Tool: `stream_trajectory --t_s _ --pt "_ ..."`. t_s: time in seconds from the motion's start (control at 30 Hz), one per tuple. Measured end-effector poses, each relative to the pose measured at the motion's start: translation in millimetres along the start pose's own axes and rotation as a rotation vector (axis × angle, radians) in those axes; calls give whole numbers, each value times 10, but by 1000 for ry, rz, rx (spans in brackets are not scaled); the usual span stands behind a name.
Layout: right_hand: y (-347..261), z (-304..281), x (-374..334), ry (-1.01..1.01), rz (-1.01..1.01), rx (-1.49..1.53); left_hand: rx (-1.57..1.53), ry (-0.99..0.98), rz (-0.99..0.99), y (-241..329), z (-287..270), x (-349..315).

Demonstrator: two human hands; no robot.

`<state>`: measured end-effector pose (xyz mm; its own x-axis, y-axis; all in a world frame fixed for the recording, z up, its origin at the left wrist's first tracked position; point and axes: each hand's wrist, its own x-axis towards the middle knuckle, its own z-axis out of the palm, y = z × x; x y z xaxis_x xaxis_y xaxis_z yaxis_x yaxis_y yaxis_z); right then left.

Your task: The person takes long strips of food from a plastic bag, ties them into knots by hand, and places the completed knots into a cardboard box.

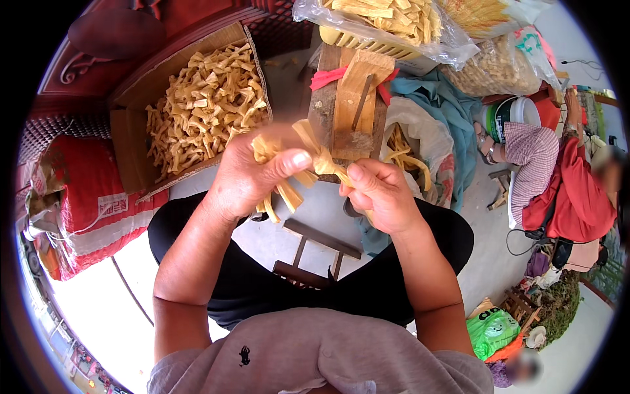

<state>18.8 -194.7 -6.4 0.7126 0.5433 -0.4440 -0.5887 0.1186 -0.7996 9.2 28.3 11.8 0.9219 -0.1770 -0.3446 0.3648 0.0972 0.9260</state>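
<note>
My left hand (252, 174) is closed around several pale yellow knotted strips, their ends sticking out above and below the fingers. My right hand (386, 194) pinches the tail of one yellow strip (323, 162), which has a knot in its middle and runs across from the left hand. Both hands are raised over my lap, just in front of a wooden block (357, 105) with a slim metal bar on it and a red cloth tied around. The left fingertips are blurred and partly hidden behind the strips.
Left stands a cardboard box (121, 144) full of knotted strips. More yellow pieces (394, 20) lie in a plastic-lined basket at the top. A whitish sack (433, 134) right of the block holds long strips. A small stool (321, 243) is below; another person (535, 144) sits at right.
</note>
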Motion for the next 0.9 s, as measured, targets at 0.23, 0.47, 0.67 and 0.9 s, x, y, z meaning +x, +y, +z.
stream_trajectory --t_s 0.23,0.47,0.67,0.9 --pt "-98 43 -100 170 -24 -273 -128 25 -113 -106 186 22" --pt "-72 -227 118 559 -363 -585 39 179 37 -174 374 346" --pt "16 -348 497 812 -458 -1237 293 251 185 -578 326 756" --pt "69 -303 326 705 -752 -842 498 472 207 -269 -46 637"
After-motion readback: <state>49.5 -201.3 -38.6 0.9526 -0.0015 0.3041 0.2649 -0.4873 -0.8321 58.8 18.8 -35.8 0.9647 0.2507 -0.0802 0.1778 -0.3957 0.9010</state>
